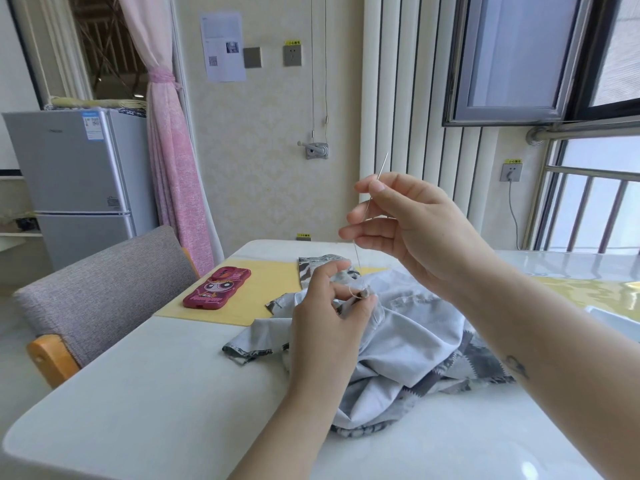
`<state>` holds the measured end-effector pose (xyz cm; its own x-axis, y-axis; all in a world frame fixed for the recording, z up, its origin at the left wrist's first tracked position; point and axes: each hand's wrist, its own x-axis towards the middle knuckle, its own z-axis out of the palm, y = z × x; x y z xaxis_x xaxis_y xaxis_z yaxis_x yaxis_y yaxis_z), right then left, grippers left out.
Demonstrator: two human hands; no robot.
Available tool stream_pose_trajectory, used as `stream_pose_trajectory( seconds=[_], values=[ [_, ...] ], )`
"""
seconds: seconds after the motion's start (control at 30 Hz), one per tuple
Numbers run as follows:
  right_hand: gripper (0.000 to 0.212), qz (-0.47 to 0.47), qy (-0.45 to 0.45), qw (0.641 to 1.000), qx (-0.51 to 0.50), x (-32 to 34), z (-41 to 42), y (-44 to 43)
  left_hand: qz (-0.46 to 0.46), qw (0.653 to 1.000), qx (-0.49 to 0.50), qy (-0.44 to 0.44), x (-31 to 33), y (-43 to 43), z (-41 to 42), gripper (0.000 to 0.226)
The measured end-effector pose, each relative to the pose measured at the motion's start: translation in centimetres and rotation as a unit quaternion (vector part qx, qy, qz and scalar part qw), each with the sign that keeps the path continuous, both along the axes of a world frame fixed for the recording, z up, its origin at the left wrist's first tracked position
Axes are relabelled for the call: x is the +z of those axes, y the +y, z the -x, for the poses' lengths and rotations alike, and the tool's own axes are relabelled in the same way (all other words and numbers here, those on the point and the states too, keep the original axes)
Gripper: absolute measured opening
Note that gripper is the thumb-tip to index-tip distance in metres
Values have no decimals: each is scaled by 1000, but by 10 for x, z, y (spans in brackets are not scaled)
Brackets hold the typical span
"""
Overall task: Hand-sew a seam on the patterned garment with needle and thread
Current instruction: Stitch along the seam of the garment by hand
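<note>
The patterned garment (408, 341), grey-white with dark zigzag print, lies bunched on the white table (156, 393). My left hand (329, 306) pinches a fold of it at the seam, thumb and fingers closed on the cloth. My right hand (398, 220) is raised above the garment and pinches a thin needle (381, 169) that points up. A pale thread (356, 254) runs taut from the needle down to the pinched spot.
A red phone case (217, 287) with a cartoon face lies on a yellow mat (263, 289) at the table's far side. A grey chair (100, 289) stands at the left edge. A fridge, a pink curtain and a window stand behind.
</note>
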<state>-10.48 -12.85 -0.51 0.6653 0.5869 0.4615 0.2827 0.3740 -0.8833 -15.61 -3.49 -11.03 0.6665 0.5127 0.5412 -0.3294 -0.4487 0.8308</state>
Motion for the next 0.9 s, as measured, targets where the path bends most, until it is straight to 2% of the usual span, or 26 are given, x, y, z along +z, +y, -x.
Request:
stream_pose_trajectory(
  seconds=[0.17, 0.37, 0.9],
  values=[
    [18, -10, -2, 1000, -4, 3, 1, -2, -100, 993, 46, 38, -5, -1, -2, 39],
    [18, -16, -5, 1000, -3, 6, 4, -3, -158, 981, 82, 70, -7, -2, -2, 37],
    [19, -21, -18, 1000, -3, 13, 12, -5, -207, 965, 100, 123, -11, 0, -7, 38]
  ],
)
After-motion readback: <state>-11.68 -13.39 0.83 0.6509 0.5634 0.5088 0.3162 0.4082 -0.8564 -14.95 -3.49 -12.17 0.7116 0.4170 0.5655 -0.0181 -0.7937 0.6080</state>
